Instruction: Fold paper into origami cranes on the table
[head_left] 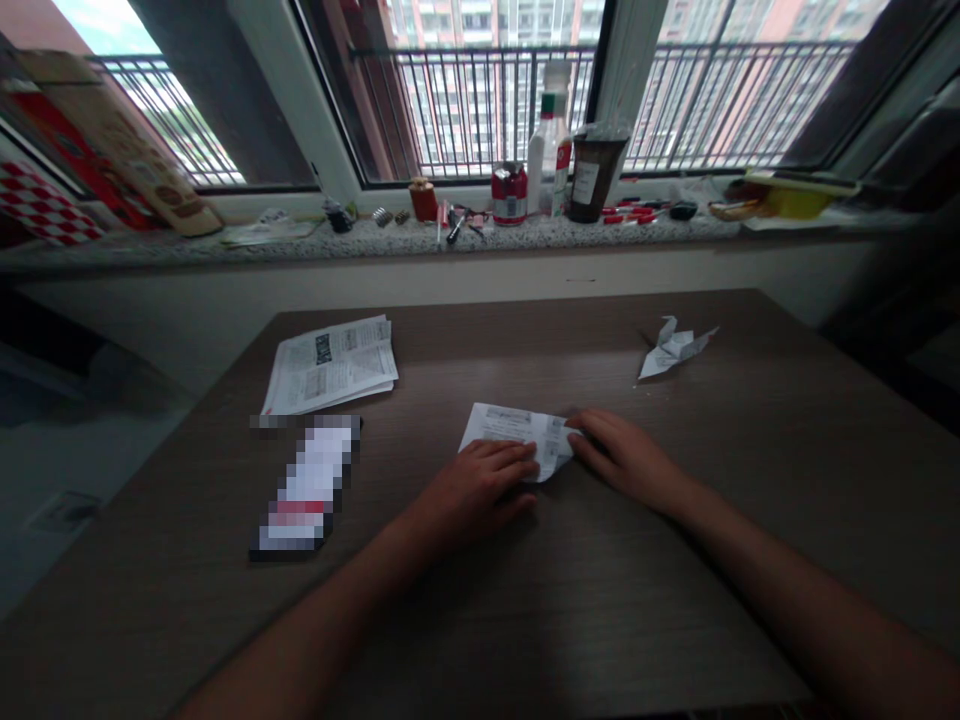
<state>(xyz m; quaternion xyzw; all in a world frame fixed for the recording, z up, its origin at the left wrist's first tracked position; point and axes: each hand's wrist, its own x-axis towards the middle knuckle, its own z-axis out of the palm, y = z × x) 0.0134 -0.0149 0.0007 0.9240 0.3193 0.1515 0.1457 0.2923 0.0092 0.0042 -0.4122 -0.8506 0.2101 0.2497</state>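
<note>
A small printed sheet of paper (517, 422) lies on the brown table in front of me, with a fold toward its right side. My left hand (491, 480) rests flat across its lower left part, fingers stretched out and thumb apart. At the sheet's right end, my right hand (619, 450) has its thumb and fingers closed on the edge. The left palm hides the lower left corner of the sheet. Farther back on the right stands a folded paper crane (671, 348), apart from both hands.
Folded printed papers (330, 365) lie at the table's back left. Nearer me is a phone (307, 485) with a blurred-out screen. Along the windowsill (285, 245) stand a soda can (509, 192), a dark drink cup (592, 175), a bottle (547, 160) and several small items.
</note>
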